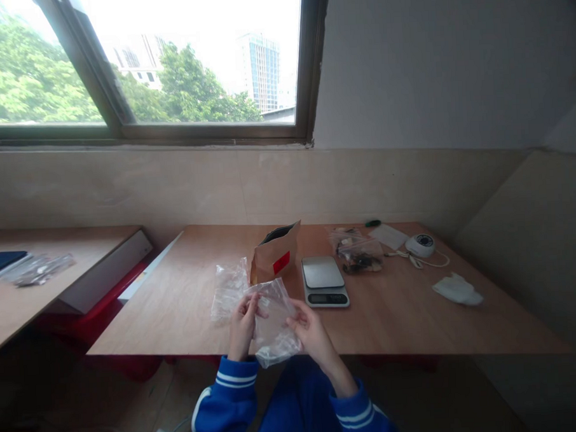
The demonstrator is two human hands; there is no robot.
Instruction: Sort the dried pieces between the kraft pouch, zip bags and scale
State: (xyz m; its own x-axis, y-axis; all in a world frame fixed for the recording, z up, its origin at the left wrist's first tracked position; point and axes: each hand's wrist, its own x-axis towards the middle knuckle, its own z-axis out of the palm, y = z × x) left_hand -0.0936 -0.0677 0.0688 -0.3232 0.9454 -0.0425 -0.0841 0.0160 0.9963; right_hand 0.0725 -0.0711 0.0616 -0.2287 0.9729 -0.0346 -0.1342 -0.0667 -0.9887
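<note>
A clear plastic bag (275, 334) is stretched between my two hands at the table's front edge. My left hand (244, 315) pinches its left side, and my right hand (308, 330) grips its right side. The bag looks flat, apart from a small whitish patch near my left fingers that I cannot make out. Just behind stands an open brown paper pouch (275, 258) with a red label. More clear plastic bags (228, 288) lie to the left of the pouch. Right of it sits a kitchen scale (324, 281) with a bare metal plate and a dark display.
Bags of small parts (361, 254) lie behind the scale. Farther right are a white dome camera (420, 244) with its cable, a white sheet (389, 236) and a crumpled white bag (457, 289). A second table (57, 296) stands left, across a gap with red stools.
</note>
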